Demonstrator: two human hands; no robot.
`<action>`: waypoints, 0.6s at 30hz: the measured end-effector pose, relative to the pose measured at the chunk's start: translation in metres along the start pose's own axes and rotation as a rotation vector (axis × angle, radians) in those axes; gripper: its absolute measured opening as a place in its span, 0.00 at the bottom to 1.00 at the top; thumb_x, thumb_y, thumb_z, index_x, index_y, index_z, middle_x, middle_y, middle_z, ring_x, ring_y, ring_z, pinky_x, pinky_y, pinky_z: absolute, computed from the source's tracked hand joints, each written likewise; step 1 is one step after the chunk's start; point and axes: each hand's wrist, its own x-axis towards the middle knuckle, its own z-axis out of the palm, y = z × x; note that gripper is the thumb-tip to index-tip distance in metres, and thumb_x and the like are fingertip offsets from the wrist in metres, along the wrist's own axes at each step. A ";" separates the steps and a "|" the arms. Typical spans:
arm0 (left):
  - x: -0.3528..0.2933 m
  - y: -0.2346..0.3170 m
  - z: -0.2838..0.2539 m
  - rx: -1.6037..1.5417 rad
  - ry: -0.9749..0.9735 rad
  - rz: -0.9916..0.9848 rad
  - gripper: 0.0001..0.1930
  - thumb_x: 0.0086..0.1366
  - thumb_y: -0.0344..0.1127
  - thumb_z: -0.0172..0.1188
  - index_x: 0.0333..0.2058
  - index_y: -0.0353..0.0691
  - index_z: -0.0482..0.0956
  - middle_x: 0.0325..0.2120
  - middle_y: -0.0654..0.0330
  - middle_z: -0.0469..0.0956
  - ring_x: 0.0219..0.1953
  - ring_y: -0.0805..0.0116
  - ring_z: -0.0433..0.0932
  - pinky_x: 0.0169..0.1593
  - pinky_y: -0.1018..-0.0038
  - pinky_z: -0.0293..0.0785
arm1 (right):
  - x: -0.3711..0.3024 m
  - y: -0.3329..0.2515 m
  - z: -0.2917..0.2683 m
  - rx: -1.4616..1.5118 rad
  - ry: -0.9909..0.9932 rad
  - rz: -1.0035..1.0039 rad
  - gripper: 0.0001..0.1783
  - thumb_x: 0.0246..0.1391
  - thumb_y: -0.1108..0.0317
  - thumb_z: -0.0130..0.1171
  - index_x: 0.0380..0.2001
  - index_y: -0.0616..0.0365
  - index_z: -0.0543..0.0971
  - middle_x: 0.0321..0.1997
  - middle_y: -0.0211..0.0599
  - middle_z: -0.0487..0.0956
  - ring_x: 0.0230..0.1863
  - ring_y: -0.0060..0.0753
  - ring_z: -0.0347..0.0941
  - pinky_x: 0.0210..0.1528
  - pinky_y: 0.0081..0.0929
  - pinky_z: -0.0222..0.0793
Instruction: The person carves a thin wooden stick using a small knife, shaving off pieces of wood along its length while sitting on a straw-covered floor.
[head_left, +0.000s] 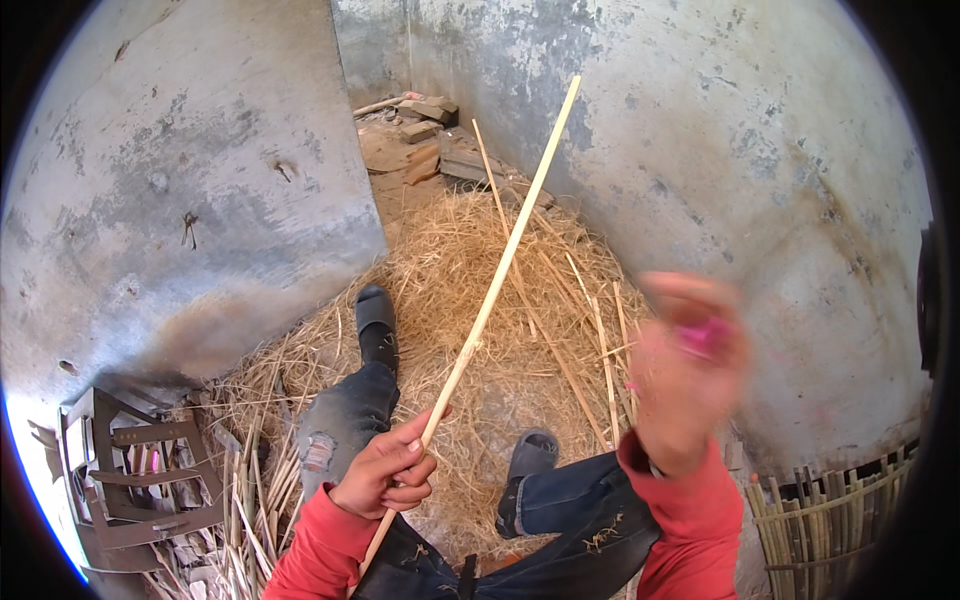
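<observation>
- Left hand (388, 473), 7 o'clock: fingers wrapped round long pale bamboo strip (511, 250), slanting 7 to 1.
- Right hand (680, 385), between 3 and 4: blurred, small bright-pink thing (706, 336) at palm; can't tell if fingers grip it.
- Tan fibrous shavings heap (430, 260), 12, in front of broken grey-and-orange bricks (421, 131).
- Thin loose tan strips (606, 370), 4, beside right hand.
- Brown angular frame (165, 530), 8; slatted bamboo panel (830, 525), 4.

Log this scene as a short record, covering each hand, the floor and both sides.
Left hand: closed around a long pale bamboo strip
Right hand: raised, blurred; something pink shows there, unclear what
Floor: heap of straw-coloured shavings
Lower left: dark frame
Lower right: slatted panel
</observation>
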 end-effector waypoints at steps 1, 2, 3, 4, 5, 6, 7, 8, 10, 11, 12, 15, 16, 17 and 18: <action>0.001 -0.001 0.001 0.057 0.004 0.009 0.28 0.80 0.35 0.43 0.75 0.51 0.51 0.18 0.69 0.52 0.14 0.82 0.49 0.18 0.83 0.47 | 0.003 0.016 0.008 -0.089 -0.130 0.081 0.18 0.54 0.73 0.69 0.48 0.64 0.80 0.32 0.28 0.77 0.22 0.15 0.66 0.24 0.17 0.61; 0.003 -0.003 0.003 0.058 -0.001 0.006 0.28 0.80 0.35 0.43 0.75 0.51 0.51 0.18 0.69 0.52 0.14 0.82 0.49 0.18 0.83 0.47 | 0.001 0.028 0.016 -0.101 -0.248 0.237 0.20 0.52 0.71 0.73 0.47 0.67 0.82 0.36 0.32 0.83 0.26 0.18 0.73 0.27 0.19 0.67; 0.002 -0.005 0.005 0.097 0.020 0.025 0.28 0.80 0.35 0.43 0.75 0.51 0.51 0.19 0.69 0.53 0.15 0.82 0.49 0.19 0.82 0.47 | -0.003 0.042 0.021 -0.128 -0.313 0.270 0.19 0.52 0.67 0.74 0.44 0.67 0.83 0.31 0.33 0.83 0.26 0.18 0.74 0.27 0.21 0.68; 0.003 -0.007 0.006 0.136 0.038 0.043 0.28 0.81 0.36 0.43 0.76 0.50 0.51 0.20 0.69 0.53 0.16 0.81 0.50 0.20 0.81 0.48 | -0.008 0.054 0.024 -0.156 -0.376 0.302 0.19 0.53 0.63 0.75 0.41 0.68 0.85 0.26 0.33 0.83 0.25 0.18 0.75 0.26 0.23 0.68; 0.005 -0.009 0.007 0.138 0.036 0.043 0.28 0.81 0.36 0.43 0.76 0.50 0.51 0.20 0.69 0.53 0.16 0.81 0.50 0.20 0.81 0.48 | -0.011 0.059 0.026 -0.158 -0.374 0.301 0.19 0.53 0.63 0.75 0.41 0.68 0.85 0.26 0.33 0.83 0.25 0.18 0.75 0.26 0.23 0.68; 0.006 -0.011 0.007 0.178 0.044 0.070 0.28 0.81 0.36 0.43 0.76 0.50 0.51 0.20 0.69 0.54 0.16 0.81 0.50 0.20 0.81 0.49 | -0.015 0.064 0.029 -0.212 -0.412 0.321 0.16 0.53 0.62 0.76 0.35 0.66 0.85 0.22 0.28 0.79 0.23 0.15 0.69 0.24 0.23 0.62; 0.006 -0.013 0.006 0.219 0.053 0.096 0.28 0.81 0.35 0.43 0.76 0.51 0.51 0.20 0.69 0.54 0.16 0.80 0.50 0.20 0.80 0.49 | -0.016 0.066 0.031 -0.266 -0.450 0.341 0.15 0.54 0.61 0.76 0.29 0.63 0.85 0.18 0.23 0.74 0.21 0.12 0.63 0.21 0.23 0.57; 0.007 -0.015 0.005 0.219 0.056 0.097 0.28 0.81 0.35 0.43 0.76 0.51 0.51 0.20 0.69 0.54 0.16 0.80 0.50 0.20 0.80 0.49 | -0.013 0.063 0.030 -0.347 -0.494 0.372 0.18 0.56 0.57 0.73 0.32 0.64 0.86 0.17 0.39 0.78 0.18 0.21 0.70 0.23 0.27 0.65; 0.010 -0.019 0.003 0.293 0.056 0.123 0.28 0.81 0.35 0.43 0.76 0.51 0.50 0.20 0.69 0.53 0.16 0.80 0.51 0.20 0.80 0.50 | -0.015 0.068 0.029 -0.350 -0.477 0.396 0.15 0.56 0.60 0.71 0.29 0.63 0.85 0.17 0.40 0.77 0.18 0.26 0.71 0.23 0.30 0.65; 0.011 -0.022 0.000 0.294 0.054 0.120 0.28 0.81 0.35 0.43 0.76 0.51 0.50 0.20 0.69 0.53 0.16 0.80 0.51 0.20 0.80 0.50 | -0.017 0.072 0.029 -0.351 -0.464 0.420 0.12 0.56 0.63 0.70 0.27 0.62 0.84 0.18 0.41 0.77 0.18 0.30 0.72 0.23 0.33 0.65; 0.012 -0.025 -0.004 0.306 0.065 0.148 0.28 0.81 0.35 0.43 0.76 0.51 0.51 0.19 0.69 0.53 0.16 0.80 0.51 0.20 0.80 0.50 | -0.019 0.077 0.029 -0.351 -0.460 0.420 0.12 0.56 0.63 0.70 0.27 0.62 0.84 0.18 0.41 0.77 0.18 0.30 0.72 0.23 0.33 0.65; 0.013 -0.026 -0.001 0.306 0.150 0.182 0.28 0.80 0.35 0.44 0.76 0.51 0.51 0.19 0.69 0.52 0.16 0.80 0.50 0.19 0.80 0.49 | -0.029 0.089 0.031 -0.390 -0.480 0.012 0.05 0.52 0.71 0.70 0.27 0.59 0.84 0.19 0.36 0.76 0.18 0.29 0.70 0.21 0.32 0.61; 0.014 -0.026 0.001 0.292 0.225 0.189 0.28 0.80 0.36 0.44 0.75 0.51 0.52 0.18 0.69 0.52 0.15 0.80 0.50 0.18 0.80 0.48 | -0.037 0.089 0.033 -0.335 -0.586 -0.017 0.03 0.50 0.72 0.68 0.28 0.59 0.84 0.21 0.39 0.77 0.20 0.36 0.72 0.23 0.34 0.65; 0.015 -0.021 0.003 0.293 0.221 0.188 0.28 0.80 0.36 0.44 0.75 0.51 0.52 0.18 0.69 0.52 0.15 0.80 0.50 0.18 0.80 0.48 | -0.046 0.088 0.035 -0.280 -0.691 -0.046 0.03 0.47 0.74 0.67 0.28 0.58 0.83 0.23 0.42 0.78 0.22 0.43 0.75 0.24 0.35 0.68; 0.016 -0.012 0.005 0.243 0.260 0.238 0.28 0.80 0.37 0.44 0.75 0.50 0.52 0.18 0.70 0.52 0.15 0.81 0.49 0.18 0.81 0.48 | -0.057 0.081 0.039 -0.296 -0.770 -0.038 0.05 0.45 0.73 0.68 0.28 0.58 0.83 0.25 0.42 0.79 0.23 0.47 0.75 0.28 0.36 0.72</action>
